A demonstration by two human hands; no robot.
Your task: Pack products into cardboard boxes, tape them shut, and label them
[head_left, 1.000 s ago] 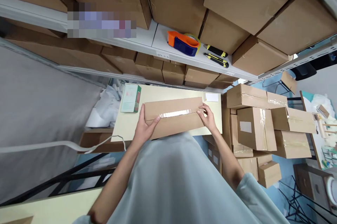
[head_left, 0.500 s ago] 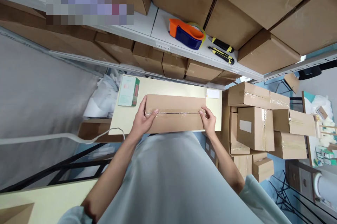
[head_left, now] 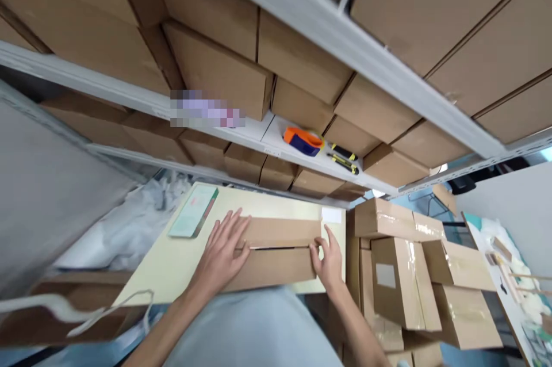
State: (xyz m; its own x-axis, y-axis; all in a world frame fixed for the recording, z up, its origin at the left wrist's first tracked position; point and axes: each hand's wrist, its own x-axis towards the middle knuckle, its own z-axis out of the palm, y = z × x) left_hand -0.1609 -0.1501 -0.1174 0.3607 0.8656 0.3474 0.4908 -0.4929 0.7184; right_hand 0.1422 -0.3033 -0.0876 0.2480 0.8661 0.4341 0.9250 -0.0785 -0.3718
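A long, flat brown cardboard box (head_left: 276, 268) lies on the cream-coloured table in front of my body. Along its upper face runs a lengthwise seam with a narrow dark gap. My left hand (head_left: 224, 249) rests on the box's left end, fingers spread flat and thumb near the seam. At the right end, my right hand (head_left: 328, 259) has its thumb and a bent finger closed at the edge by the seam, with another finger raised. A light green and white carton (head_left: 192, 211) lies beyond my left hand. White paper (head_left: 331, 216) sits behind the right hand.
A shelf ahead holds cardboard boxes, a tape dispenser (head_left: 303, 141) and two utility knives (head_left: 342, 163). Stacked taped cartons (head_left: 405, 281) stand right of the table (head_left: 150, 275). White wrapping material (head_left: 125, 223) is heaped at the left, with a white cable (head_left: 47, 305) lower down.
The view has tilted up, showing more shelf. My left hand has gone from gripping the box's left end to lying flat on it. Shiny tape seen earlier along the seam no longer shows.
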